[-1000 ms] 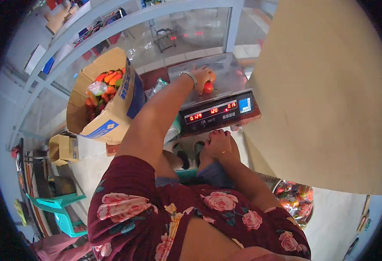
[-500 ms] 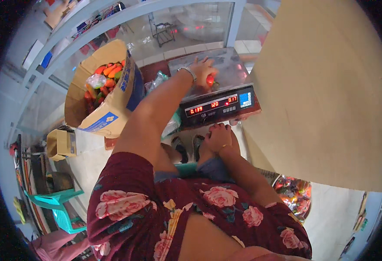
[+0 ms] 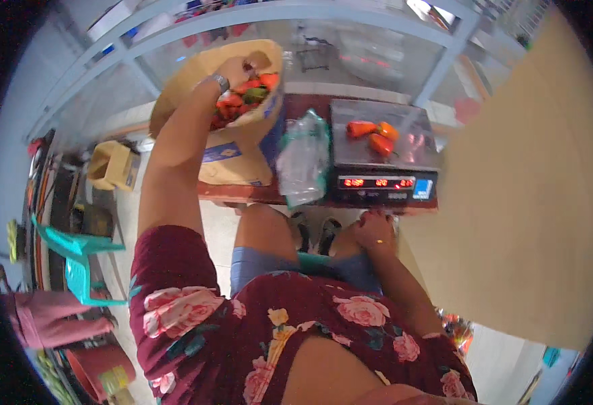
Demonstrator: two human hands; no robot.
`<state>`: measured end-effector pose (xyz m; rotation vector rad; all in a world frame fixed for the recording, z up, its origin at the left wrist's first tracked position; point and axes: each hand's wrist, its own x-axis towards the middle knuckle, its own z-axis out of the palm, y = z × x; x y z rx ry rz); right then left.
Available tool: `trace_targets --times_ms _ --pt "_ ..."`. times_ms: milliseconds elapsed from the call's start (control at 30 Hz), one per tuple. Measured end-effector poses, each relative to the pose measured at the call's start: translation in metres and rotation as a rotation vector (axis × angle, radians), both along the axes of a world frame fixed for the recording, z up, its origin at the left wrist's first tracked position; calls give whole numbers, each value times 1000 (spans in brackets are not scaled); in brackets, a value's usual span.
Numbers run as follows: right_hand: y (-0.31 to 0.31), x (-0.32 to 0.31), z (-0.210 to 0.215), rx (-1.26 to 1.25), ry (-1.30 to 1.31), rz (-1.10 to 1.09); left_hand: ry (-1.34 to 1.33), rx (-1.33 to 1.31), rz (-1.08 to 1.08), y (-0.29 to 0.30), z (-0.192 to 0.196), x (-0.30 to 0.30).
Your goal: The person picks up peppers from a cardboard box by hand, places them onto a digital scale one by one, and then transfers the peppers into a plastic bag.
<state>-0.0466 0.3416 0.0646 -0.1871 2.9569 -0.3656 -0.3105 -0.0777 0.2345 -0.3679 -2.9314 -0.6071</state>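
My left hand reaches into a tall open cardboard box at the far left, over a heap of red, orange and green peppers. Its fingers are bent and blurred near the far flap, so their hold is unclear. Three red-orange peppers lie on the metal pan of a digital scale with a lit red display. My right hand rests over my right knee below the scale's front, fingers draped and holding nothing. Between box and scale lies a clear plastic bag with green edges.
Box and scale stand on a low red-brown table. A large tan board rises on the right. Behind runs a glass partition with a pale frame. To the left are a small carton, a turquoise chair and a red bucket.
My left hand has left the pepper on the scale and moved left into the box. Three peppers now show on the pan. The view has shifted left; my right hand stays at my knee.
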Motion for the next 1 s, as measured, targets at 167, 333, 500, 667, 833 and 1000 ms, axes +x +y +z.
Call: trace_targets --times_ms 167,333,500,667,833,1000 --pt "-1 -2 -6 61 -3 42 -302 -366 212 -111 -85 25" --pt "4 -3 -17 100 54 49 -407 -506 418 -98 -78 46" --pt "5 0 -10 90 -6 37 -474 -535 476 -112 -69 61" --pt "9 -1 -18 -3 95 27 -479 -536 477 -107 -56 70" --pt "2 -1 -11 77 35 29 -375 -206 516 -108 -7 81" --pt "0 7 1 -104 73 -20 -305 762 243 -92 35 83"
